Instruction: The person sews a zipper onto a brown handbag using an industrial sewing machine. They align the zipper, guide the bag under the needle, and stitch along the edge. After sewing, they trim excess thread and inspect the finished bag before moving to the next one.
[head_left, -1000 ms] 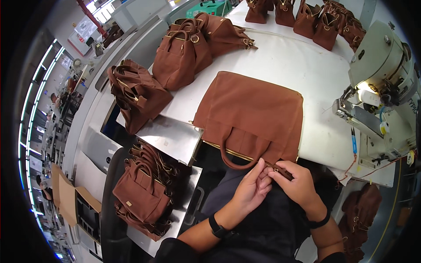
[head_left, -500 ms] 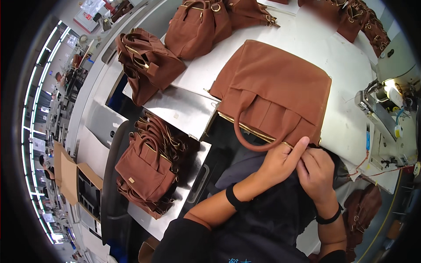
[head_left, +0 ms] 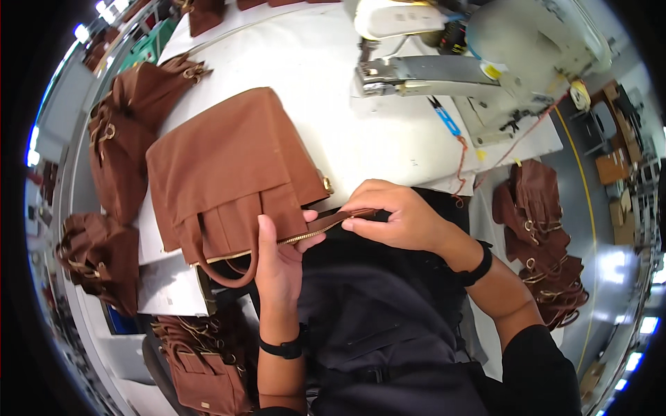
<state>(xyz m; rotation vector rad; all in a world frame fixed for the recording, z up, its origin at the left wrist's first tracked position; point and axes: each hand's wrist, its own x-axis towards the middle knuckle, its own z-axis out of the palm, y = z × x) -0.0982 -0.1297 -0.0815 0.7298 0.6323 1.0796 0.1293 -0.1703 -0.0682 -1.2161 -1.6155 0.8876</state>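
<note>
While one brown bag [head_left: 229,152] lies mostly on the table [head_left: 340,132], two grips hold it: the right grip [head_left: 406,220] pinches one zipper end [head_left: 331,221], the left grip [head_left: 280,269] clasps, as it seems, the zipped edge [head_left: 300,237].

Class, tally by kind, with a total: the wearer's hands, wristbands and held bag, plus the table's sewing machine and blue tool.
Left hand and right hand: 2
Black wristbands: 2
Held brown bag: 1
Sewing machine: 1
Blue tool: 1
Total: 7

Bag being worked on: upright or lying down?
Lying down: the brown bag has a broad side facing up over the white table, its handle on the near side.
</note>
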